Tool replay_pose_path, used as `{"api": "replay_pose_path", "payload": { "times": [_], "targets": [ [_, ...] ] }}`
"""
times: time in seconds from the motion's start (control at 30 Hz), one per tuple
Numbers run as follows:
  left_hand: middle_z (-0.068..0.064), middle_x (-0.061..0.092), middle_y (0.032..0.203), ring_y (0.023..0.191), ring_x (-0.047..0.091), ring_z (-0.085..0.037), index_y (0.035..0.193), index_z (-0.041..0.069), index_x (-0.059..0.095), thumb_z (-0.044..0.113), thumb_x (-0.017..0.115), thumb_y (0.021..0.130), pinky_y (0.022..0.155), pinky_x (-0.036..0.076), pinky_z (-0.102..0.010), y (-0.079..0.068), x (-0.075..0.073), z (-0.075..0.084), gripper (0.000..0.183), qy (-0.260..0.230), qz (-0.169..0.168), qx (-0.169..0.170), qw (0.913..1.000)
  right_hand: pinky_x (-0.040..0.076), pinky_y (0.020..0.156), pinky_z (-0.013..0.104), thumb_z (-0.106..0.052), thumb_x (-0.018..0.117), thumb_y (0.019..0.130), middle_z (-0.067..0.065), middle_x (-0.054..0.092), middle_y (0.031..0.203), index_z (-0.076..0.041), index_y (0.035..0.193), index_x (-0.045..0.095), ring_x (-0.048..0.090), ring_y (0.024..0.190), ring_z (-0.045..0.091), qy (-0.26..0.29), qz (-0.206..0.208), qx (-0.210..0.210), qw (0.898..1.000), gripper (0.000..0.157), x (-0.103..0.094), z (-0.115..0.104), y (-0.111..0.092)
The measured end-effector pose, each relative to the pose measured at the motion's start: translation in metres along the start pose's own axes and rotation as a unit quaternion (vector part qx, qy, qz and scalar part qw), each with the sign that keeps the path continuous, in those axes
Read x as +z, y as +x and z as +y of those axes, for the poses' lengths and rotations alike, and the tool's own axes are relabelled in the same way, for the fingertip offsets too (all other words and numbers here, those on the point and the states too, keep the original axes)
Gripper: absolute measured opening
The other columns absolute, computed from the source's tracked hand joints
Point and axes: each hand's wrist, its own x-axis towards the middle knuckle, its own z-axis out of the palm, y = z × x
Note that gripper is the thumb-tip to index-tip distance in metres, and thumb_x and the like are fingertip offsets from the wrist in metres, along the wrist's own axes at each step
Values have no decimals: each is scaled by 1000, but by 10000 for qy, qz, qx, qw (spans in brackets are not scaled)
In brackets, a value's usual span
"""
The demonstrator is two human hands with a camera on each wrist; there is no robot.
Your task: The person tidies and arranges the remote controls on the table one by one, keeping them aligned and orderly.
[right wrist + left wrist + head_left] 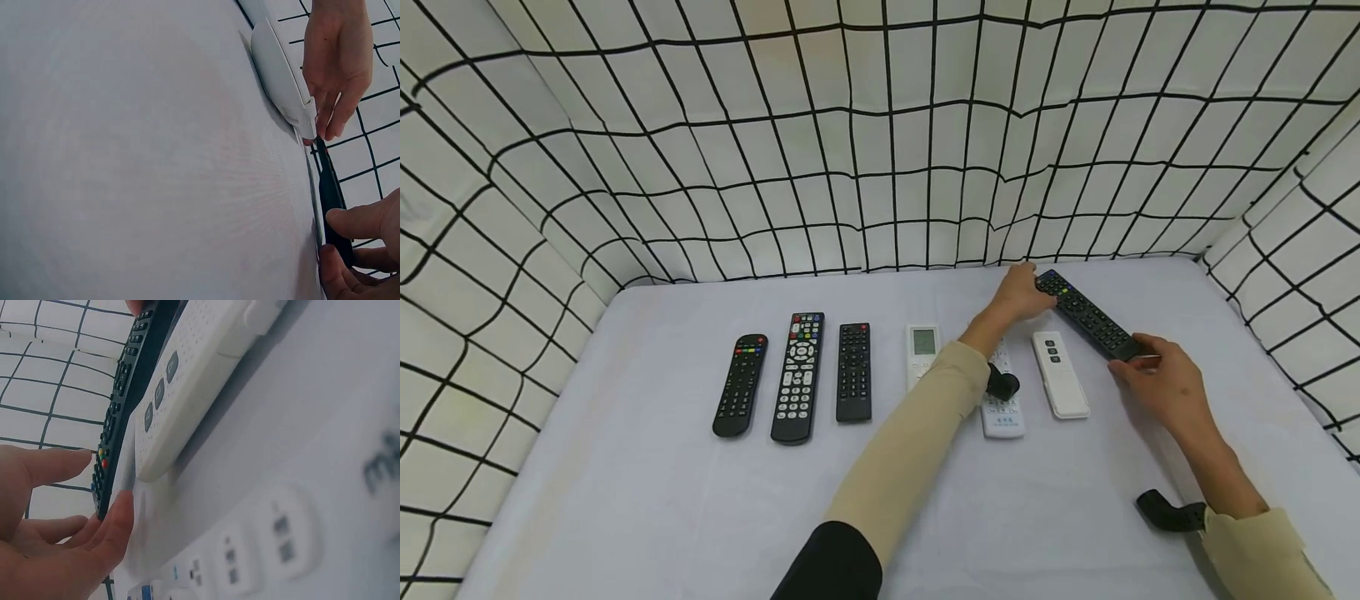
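A long black remote control (1086,314) lies slantwise at the right rear of the table, held at both ends. My left hand (1021,293) pinches its far end, the one with the coloured buttons; thumb and fingers lie on either side of it in the left wrist view. At the near end, my right hand (1165,387) grips it between thumb and fingers, as the right wrist view shows on the remote's dark edge (331,190). Just left of it lies a white remote (1060,375) with three dark buttons. My left forearm partly hides two other white remotes.
Three black remotes stand in a row at left: a small one (741,385), a longer one (797,379) and a slim one (853,372). A white remote with a screen (923,343) and another white remote (1003,417) lie mid-table. Black wire mesh (891,133) surrounds the table.
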Motion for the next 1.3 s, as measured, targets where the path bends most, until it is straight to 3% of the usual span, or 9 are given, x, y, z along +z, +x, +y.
{"api": "replay_pose_path", "payload": {
  "times": [0.37, 0.67, 0.93, 1.3],
  "targets": [
    [-6, 54, 157, 146, 51, -18, 155, 9, 48, 24, 71, 98, 119, 41, -25, -10, 7, 7, 64, -25, -138, 298, 9995, 46, 59, 17, -26, 70, 100, 37, 63, 122, 13, 147, 43, 64, 110, 48, -26, -101, 25, 9999, 67, -4, 2, -21],
    [-2, 61, 151, 140, 56, -12, 149, 10, 57, 22, 71, 99, 114, 44, -19, -12, 13, 14, 53, -72, -172, 584, 9981, 46, 60, 16, -34, 70, 100, 38, 59, 129, 11, 149, 41, 61, 115, 49, 116, -230, 404, 9989, 72, -8, 1, -39],
    [-2, 62, 149, 140, 56, -12, 145, 10, 61, 22, 70, 99, 114, 43, -18, -14, 18, 15, 48, 296, -302, 796, 9959, 47, 60, 16, -37, 71, 99, 38, 57, 129, 11, 148, 41, 61, 115, 49, 163, -208, 567, 9980, 74, -11, -1, -50],
    [3, 62, 150, 138, 56, -8, 145, 17, 63, 27, 72, 99, 113, 43, -17, -18, 26, 21, 48, 794, -442, 777, 9928, 47, 58, 19, -40, 72, 98, 34, 62, 122, 10, 143, 45, 64, 106, 42, 19, -101, 515, 9986, 73, -12, 4, -63]
  ]
}}
